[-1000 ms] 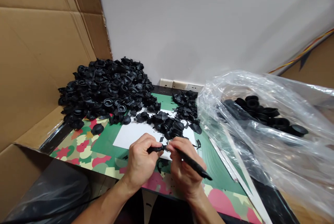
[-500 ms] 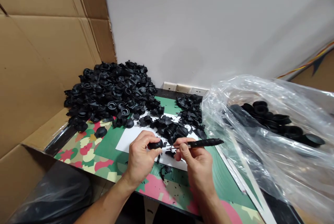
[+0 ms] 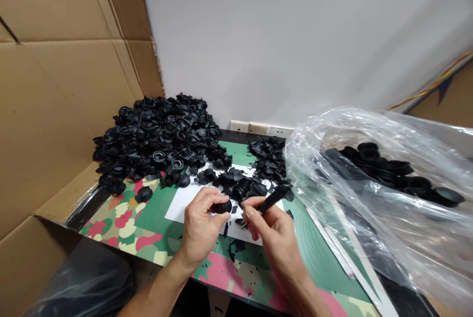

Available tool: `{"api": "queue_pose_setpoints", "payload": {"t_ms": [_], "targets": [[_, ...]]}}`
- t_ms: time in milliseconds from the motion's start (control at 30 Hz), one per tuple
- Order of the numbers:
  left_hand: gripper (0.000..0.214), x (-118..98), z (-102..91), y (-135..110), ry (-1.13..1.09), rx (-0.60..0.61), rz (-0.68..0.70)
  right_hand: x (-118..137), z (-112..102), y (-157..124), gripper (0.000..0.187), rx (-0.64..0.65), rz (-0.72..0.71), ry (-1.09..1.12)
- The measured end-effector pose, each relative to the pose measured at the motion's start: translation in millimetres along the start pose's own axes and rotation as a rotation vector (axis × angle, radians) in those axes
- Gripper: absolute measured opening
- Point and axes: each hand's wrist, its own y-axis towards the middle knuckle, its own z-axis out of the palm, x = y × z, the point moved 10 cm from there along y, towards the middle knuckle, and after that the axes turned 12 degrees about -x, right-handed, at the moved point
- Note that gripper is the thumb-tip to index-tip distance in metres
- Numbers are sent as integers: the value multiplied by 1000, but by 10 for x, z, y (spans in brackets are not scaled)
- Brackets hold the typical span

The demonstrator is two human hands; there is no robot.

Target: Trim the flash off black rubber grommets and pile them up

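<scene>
My left hand [image 3: 202, 221] pinches a black ribbed rubber bellows [image 3: 222, 206] between thumb and fingers, above a white sheet [image 3: 181, 205]. Close on its right, my right hand [image 3: 271, 228] is closed around black-handled tweezers [image 3: 275, 198]. Their handle slants up to the right, and a thin metal tip points down to the left, apart from the bellows. Several untrimmed bellows [image 3: 242, 186] with ragged flash lie just beyond my hands. Torn black scraps [image 3: 235, 248] are scattered below and between my hands.
A large heap of black rubber parts [image 3: 158, 140] rises at the back left beside a cardboard wall [image 3: 66, 85]. Black scraps [image 3: 271, 157] are piled at the back centre. At right, a clear plastic bag [image 3: 343, 125] holds smooth black parts [image 3: 417, 185]. Sockets [image 3: 258, 129] line the wall.
The tweezers have swung from nearly level to steeply slanted, their tip now lower and away from the bellows. In my left hand the bellows has turned, showing its ribs.
</scene>
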Motion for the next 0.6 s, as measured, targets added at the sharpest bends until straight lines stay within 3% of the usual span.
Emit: {"api": "queue_pose_setpoints", "payload": {"t_ms": [167, 333, 600], "targets": [[34, -12, 66, 11, -25, 63, -47, -75, 128, 17, 34, 45, 8, -188], [28, -13, 115, 18, -112, 147, -114, -139, 159, 17, 34, 63, 78, -25], [16, 70, 42, -10, -68, 114, -116, -336, 176, -31, 33, 19, 329, 169]]}}
